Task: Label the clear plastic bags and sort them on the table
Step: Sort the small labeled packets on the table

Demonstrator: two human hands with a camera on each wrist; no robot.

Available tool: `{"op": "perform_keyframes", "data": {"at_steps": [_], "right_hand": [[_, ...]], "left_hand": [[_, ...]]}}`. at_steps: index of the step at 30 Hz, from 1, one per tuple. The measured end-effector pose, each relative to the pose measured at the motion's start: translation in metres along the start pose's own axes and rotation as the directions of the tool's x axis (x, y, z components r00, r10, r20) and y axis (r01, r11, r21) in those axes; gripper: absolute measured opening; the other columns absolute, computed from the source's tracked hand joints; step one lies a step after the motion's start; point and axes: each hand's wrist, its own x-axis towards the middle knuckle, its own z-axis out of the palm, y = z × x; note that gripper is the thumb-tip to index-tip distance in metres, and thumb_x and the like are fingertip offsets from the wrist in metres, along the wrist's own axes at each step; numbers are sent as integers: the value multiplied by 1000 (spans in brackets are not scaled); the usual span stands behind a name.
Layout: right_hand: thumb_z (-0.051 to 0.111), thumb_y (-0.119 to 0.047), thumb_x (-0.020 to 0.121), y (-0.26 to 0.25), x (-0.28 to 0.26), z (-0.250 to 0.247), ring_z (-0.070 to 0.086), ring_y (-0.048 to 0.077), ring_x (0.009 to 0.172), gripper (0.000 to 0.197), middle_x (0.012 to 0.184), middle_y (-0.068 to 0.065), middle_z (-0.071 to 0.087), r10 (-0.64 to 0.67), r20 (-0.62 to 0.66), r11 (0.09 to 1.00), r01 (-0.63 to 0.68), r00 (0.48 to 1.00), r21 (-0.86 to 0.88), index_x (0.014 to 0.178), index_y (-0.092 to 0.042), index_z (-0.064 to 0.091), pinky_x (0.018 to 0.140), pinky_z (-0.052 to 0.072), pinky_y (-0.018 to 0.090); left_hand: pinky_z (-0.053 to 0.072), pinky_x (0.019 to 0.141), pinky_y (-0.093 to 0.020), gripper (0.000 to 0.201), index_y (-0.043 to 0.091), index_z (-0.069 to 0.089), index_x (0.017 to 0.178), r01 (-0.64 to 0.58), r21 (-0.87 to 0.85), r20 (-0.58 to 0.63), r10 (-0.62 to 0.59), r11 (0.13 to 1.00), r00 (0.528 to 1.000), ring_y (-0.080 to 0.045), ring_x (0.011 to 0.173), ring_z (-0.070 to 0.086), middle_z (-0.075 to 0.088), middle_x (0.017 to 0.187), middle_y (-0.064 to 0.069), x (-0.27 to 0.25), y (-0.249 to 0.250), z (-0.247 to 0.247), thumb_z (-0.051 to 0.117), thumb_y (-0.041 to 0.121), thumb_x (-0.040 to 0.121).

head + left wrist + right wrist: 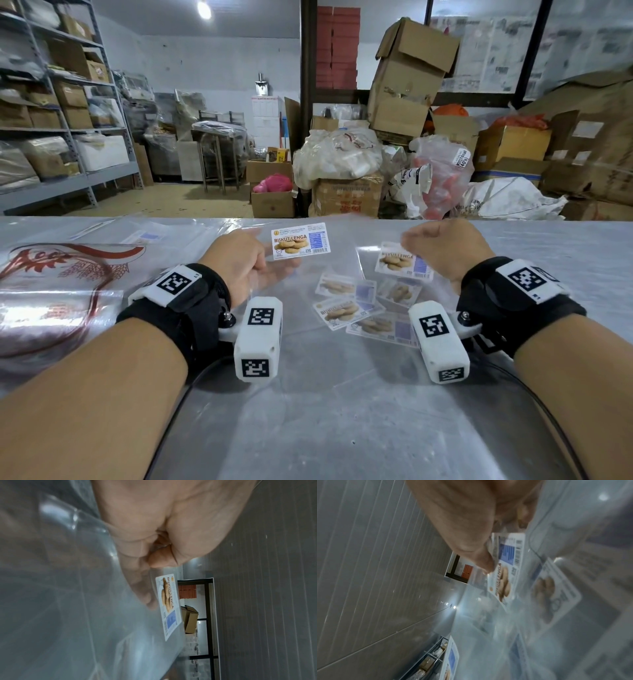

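A clear plastic bag [329, 274] is held up a little over the table between both hands. It carries a white "BISKUT LENGA" label [301, 241] near its top left. My left hand [255, 255] pinches the bag's left edge beside that label; in the left wrist view the fingers [145, 595] show through the plastic [85, 601] next to the label [169, 605]. My right hand [416, 240] is curled at the bag's right edge, with the thumb [481, 559] pressed on clear film [477, 582]. Several loose labels [346, 310] lie beneath.
A pack of bags with red print [68, 274] lies at the left of the steel table [342, 411], and labelled clear bags [147, 236] lie flat behind it. Boxes and sacks [342, 164] stand beyond the far edge. Cables run along the near side.
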Motion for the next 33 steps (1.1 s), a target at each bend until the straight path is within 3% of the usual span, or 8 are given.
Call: {"op": "perform_keyframes", "data": {"at_steps": [4,10,13,18,22,24,29,33], "right_hand": [[63,-27,98,0,4,-1,62,12,74,16,93,-3,72,7,-169,993,14,986,119,85,-27,71,68,52,29],[43,-31,108,-13,-2,-1,72,19,78,25,100,-2,70,8,-220,929,74,975,362,111,-20,65,60,60,29],[42,-30,108,-16,-5,1,68,17,68,28,99,5,73,-10,-144,890,74,990,450,113,-18,67,54,53,29],[52,-24,104,-15,-9,8,71,17,75,22,99,5,75,-94,53,934,70,994,351,116,-16,68,64,57,26],[60,-18,100,-12,-9,16,74,20,96,18,100,3,78,-141,213,942,65,967,329,116,-19,69,85,59,34],[64,-15,97,-11,-9,17,71,17,96,18,100,6,78,-173,241,946,93,955,309,112,-23,70,93,57,35],[67,-6,93,-10,-13,17,70,9,97,27,110,4,76,-251,348,943,147,903,298,119,-13,70,89,54,19],[64,4,93,-8,-13,18,70,13,107,31,113,3,75,-235,376,961,156,896,230,121,-9,70,87,54,15]], "left_hand": [[63,59,-36,85,17,28,156,-4,22,3,4,1000,1000,-39,84,76,71,107,-24,1,0,0,19,-25,83],[63,62,-38,86,19,25,157,2,20,26,-3,1000,1000,-40,83,76,71,108,-25,1,0,0,19,-25,83],[63,58,-38,85,17,26,156,-1,19,39,0,1000,999,-41,80,76,70,110,-26,1,-1,-1,18,-25,83],[62,56,-37,82,14,33,152,-3,39,50,1,999,999,-38,73,76,67,114,-28,4,-2,-1,17,-26,82],[64,75,-43,84,14,40,149,-1,37,46,0,999,999,-40,77,76,65,117,-28,2,-1,-1,19,-26,78],[64,71,-41,83,14,43,148,-1,31,51,-1,1000,999,-39,76,76,63,122,-30,0,-1,0,20,-25,78],[64,66,-43,74,8,47,145,-24,-29,48,26,999,998,-45,81,75,57,124,-28,-1,-1,1,25,-19,80],[60,78,-48,48,7,45,140,-6,-66,75,11,998,997,-48,90,72,69,115,-28,-2,1,-1,31,0,95]]}}
